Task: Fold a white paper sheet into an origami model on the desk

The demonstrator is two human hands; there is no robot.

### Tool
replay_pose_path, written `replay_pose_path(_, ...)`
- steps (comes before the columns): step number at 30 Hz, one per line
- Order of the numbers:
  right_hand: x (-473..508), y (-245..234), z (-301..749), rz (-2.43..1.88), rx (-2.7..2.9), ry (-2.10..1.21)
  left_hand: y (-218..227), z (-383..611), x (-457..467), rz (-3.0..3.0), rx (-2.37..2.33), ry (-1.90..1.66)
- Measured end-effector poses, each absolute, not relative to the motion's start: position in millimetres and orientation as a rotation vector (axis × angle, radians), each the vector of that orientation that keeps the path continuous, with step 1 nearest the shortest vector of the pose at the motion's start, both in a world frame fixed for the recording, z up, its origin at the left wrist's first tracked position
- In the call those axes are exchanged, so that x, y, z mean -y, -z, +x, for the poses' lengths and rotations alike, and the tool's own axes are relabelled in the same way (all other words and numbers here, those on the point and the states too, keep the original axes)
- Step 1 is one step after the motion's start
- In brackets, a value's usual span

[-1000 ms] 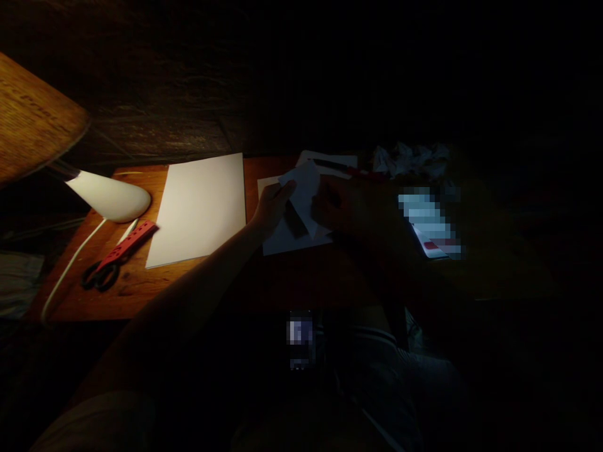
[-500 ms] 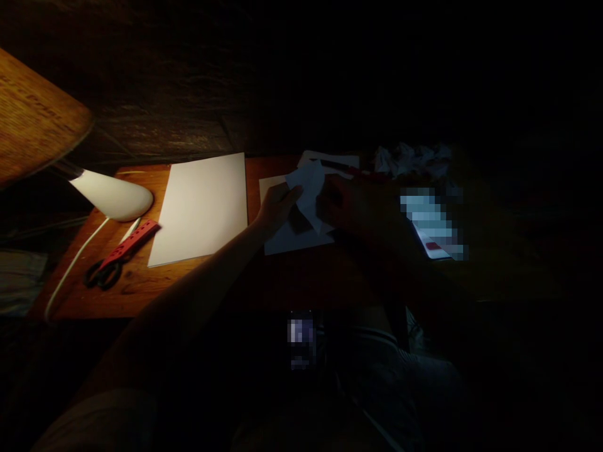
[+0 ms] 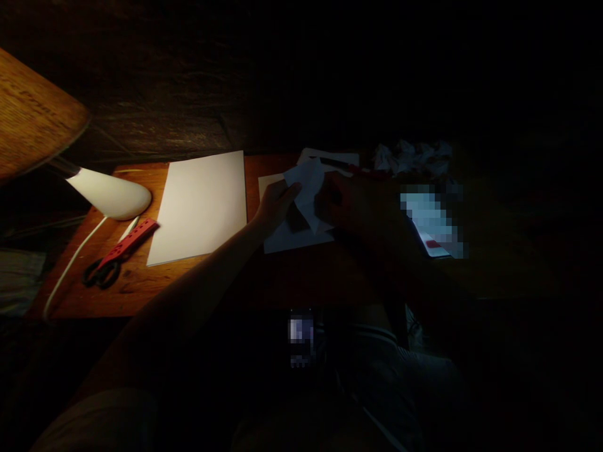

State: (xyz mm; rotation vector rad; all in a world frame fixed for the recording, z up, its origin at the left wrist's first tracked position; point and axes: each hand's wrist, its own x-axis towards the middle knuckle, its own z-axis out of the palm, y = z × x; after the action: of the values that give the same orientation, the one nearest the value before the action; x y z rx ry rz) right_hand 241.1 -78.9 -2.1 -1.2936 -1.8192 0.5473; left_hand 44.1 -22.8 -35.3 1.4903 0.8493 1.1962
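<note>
My left hand point(image 3: 276, 199) grips the left edge of a folded piece of paper point(image 3: 307, 185), thumb on top. At the paper's right edge is my right hand point(image 3: 335, 199), in deep shadow, its fingers curled and closed against the paper. Both hands are above a white sheet point(image 3: 282, 242) lying on the wooden table point(image 3: 134, 298). Behind them a dark, slim object with a reddish end point(image 3: 335, 164) rests across another sheet point(image 3: 330, 154); its kind is hard to make out.
A stack of white paper point(image 3: 200, 207) lies left of my hands. Farther left are black-handled scissors point(image 3: 101, 274), a red perforated strip point(image 3: 129, 242) and a lamp point(image 3: 113, 193) with a cord. Crumpled papers point(image 3: 414, 157) and a lit phone point(image 3: 431, 223) are on the right.
Both hands keep hold of the folded paper in nearly the same place. The whole view has shifted very slightly; nothing was let go or picked up.
</note>
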Motion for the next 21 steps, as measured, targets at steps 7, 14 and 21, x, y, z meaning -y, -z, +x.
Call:
replay_pose_path(7,81,0,241,-1.277,1.819,-0.559,37,45,22,1.483,-0.874,-1.214)
replay_pose_path(14,81,1,241,-1.275,1.828,-0.537,35,45,23,1.474,-0.851,-1.200)
replay_pose_path(21,87,-9,240,-1.323,1.856,-0.520,38,45,22,1.467,-0.857,-1.195)
